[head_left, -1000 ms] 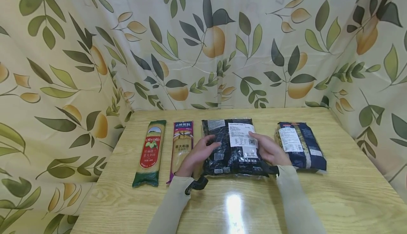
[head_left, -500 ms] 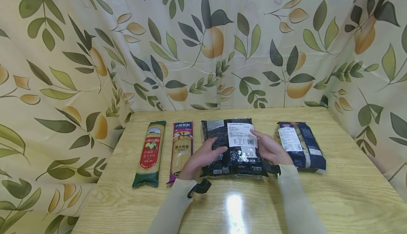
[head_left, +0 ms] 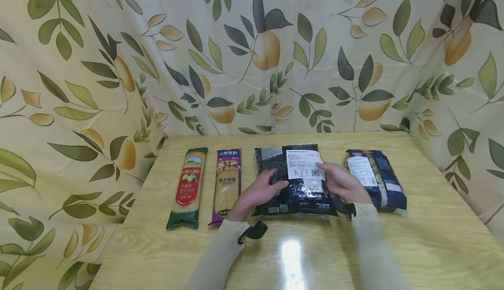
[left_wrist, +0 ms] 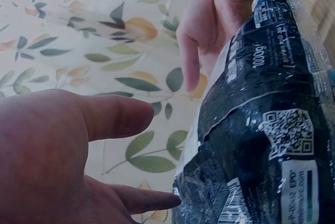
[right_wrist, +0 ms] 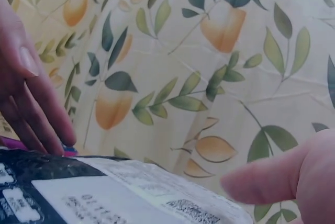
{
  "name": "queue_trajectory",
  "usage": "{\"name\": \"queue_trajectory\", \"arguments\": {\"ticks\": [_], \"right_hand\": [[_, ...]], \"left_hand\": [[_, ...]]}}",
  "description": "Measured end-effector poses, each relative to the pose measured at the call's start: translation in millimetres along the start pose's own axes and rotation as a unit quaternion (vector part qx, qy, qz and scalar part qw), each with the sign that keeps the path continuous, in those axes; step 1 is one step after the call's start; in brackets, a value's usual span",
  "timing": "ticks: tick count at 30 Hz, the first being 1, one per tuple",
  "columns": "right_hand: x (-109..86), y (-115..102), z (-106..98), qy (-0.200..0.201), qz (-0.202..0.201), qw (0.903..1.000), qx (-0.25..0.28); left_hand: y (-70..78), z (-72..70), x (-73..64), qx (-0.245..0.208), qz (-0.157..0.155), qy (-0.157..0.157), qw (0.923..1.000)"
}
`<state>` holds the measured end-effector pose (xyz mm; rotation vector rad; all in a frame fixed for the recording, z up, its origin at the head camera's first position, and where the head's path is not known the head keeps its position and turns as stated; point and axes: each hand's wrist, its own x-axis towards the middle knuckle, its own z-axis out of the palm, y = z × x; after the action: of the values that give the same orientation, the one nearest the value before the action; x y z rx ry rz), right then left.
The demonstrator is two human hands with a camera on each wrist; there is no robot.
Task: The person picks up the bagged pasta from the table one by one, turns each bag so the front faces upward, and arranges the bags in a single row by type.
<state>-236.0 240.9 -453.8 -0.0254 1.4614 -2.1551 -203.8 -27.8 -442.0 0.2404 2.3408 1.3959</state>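
A black plastic bag (head_left: pixel 293 198) with white labels and "1000g" printed on it lies flat on the table. My left hand (head_left: pixel 257 191) is over its left side, thumb and fingers spread apart. In the left wrist view, one fingertip of that hand is right at the bag's edge, while the thumb (left_wrist: pixel 118 116) stands off from it. My right hand (head_left: pixel 344 183) is at the bag's right edge, its thumb (right_wrist: pixel 267 177) stretched out near the corner of the white label (right_wrist: pixel 99 200). The bag partly hides the right hand's other fingers.
Left of the bag lie a purple-edged pasta packet (head_left: pixel 227 178) and a red and green Olivoilà spaghetti packet (head_left: pixel 189 187). A dark blue pasta bag (head_left: pixel 376 180) lies to the right, close to my right hand. A leaf-and-fruit curtain (head_left: pixel 267 84) stands behind the wooden table (head_left: pixel 157 255).
My left hand has shifted a little right and its fingers have spread from a more curled pose at the bag's left side. The right hand stays at the right edge. The view shifts slightly.
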Motion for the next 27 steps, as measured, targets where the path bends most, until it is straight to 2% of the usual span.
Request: {"name": "queue_trajectory", "arguments": {"ticks": [3, 9, 16, 27], "right_hand": [[-1.9, -2.3, -1.9, 0.013, -0.009, 0.9998, -0.007], [-14.9, -7.7, -7.6, 0.054, 0.009, 0.9978, -0.036], [-28.1, -20.4, -15.3, 0.031, 0.000, 0.9974, -0.065], [-50.5, -41.3, -13.7, 0.070, 0.007, 0.9937, -0.087]], "left_hand": [[4.2, 3.1, 2.9, 0.008, 0.002, 0.002, 1.0000], [12.1, 10.3, 5.3, 0.000, 0.006, -0.013, 0.9999], [20.0, 21.3, 9.2, -0.016, 0.019, -0.034, 0.9991], [30.6, 39.5, 18.1, -0.041, 0.028, -0.034, 0.9982]]}}
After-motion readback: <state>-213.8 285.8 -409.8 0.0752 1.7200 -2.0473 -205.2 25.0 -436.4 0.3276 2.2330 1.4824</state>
